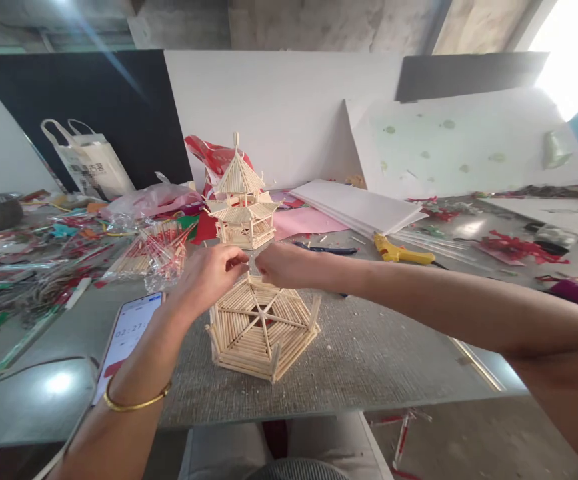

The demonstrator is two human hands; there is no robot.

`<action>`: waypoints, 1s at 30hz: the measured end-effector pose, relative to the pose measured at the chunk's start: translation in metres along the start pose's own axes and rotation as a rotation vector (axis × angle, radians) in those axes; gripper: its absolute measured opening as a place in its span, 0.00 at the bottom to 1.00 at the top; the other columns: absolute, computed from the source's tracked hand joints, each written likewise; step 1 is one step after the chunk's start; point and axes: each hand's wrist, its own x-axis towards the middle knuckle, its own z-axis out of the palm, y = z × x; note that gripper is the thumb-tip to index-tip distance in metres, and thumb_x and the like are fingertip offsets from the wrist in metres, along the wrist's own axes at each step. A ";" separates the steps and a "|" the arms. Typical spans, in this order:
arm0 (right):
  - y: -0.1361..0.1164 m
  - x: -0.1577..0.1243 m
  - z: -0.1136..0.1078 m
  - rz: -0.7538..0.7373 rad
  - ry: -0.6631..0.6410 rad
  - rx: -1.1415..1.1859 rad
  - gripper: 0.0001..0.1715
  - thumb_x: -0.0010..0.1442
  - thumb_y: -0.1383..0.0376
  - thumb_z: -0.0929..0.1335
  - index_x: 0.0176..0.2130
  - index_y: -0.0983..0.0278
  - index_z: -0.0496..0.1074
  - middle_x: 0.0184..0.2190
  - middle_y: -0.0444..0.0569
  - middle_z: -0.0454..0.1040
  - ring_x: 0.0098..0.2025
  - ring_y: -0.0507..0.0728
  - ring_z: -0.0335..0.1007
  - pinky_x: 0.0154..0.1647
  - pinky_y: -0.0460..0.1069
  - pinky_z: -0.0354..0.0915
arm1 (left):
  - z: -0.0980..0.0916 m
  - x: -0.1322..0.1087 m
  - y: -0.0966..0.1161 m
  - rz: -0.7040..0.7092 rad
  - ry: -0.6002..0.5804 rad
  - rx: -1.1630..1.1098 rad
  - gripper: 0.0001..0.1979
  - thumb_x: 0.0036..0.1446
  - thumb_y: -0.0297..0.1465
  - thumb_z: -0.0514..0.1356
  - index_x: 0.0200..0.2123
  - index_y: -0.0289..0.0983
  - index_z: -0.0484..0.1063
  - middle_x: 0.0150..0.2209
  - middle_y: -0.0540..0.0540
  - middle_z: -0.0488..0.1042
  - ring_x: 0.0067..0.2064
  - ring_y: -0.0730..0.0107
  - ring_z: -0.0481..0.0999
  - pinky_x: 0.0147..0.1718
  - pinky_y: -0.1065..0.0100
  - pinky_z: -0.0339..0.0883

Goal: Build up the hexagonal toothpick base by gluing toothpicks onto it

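A hexagonal base of thin wooden sticks (241, 323) lies on the table in front of me, with spokes meeting over a small central opening. Short paired sticks (315, 311) stand upright at several of its corners. My left hand (211, 272) is over its far left edge, thumb and fingers pinched together. Close beside it, my right hand (289, 267) is curled closed above the far edge. Whatever either hand grips is hidden by the fingers. Just behind them stands a tiered stick pagoda (241, 180) with a pointed roof.
A phone (131, 333) showing a timer lies under my left forearm. Pliers (331, 250) and a yellow glue gun (401, 252) lie beyond my right arm. Bundled sticks (153, 250), white boards (353, 203) and a tote bag (93, 163) are farther back. The table's front edge is near my lap.
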 end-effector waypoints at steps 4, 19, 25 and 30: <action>0.034 -0.035 -0.021 0.109 0.040 0.333 0.09 0.53 0.66 0.64 0.30 0.68 0.72 0.20 0.46 0.69 0.20 0.48 0.63 0.24 0.45 0.57 | -0.014 -0.005 -0.003 0.003 0.044 -0.064 0.09 0.52 0.36 0.57 0.33 0.40 0.74 0.30 0.50 0.76 0.30 0.72 0.72 0.30 0.69 0.62; 0.044 -0.053 0.063 0.237 -0.086 0.767 0.08 0.49 0.65 0.65 0.29 0.69 0.68 0.16 0.42 0.64 0.16 0.48 0.60 0.13 0.41 0.57 | -0.013 0.012 -0.005 -0.061 0.028 -0.287 0.12 0.48 0.40 0.60 0.32 0.39 0.75 0.28 0.50 0.76 0.28 0.73 0.72 0.28 0.72 0.64; 0.044 -0.056 0.061 0.267 -0.102 0.767 0.05 0.48 0.70 0.62 0.27 0.69 0.67 0.15 0.44 0.66 0.15 0.48 0.62 0.13 0.41 0.58 | -0.012 0.020 -0.001 -0.035 0.017 -0.321 0.12 0.48 0.39 0.60 0.33 0.38 0.75 0.31 0.47 0.77 0.30 0.71 0.73 0.31 0.70 0.65; 0.050 -0.057 0.063 0.219 -0.044 0.760 0.06 0.50 0.69 0.63 0.29 0.69 0.67 0.19 0.45 0.69 0.17 0.48 0.65 0.15 0.41 0.61 | -0.005 0.024 -0.002 -0.017 0.001 -0.275 0.12 0.48 0.40 0.60 0.33 0.39 0.75 0.29 0.49 0.77 0.29 0.72 0.73 0.29 0.71 0.64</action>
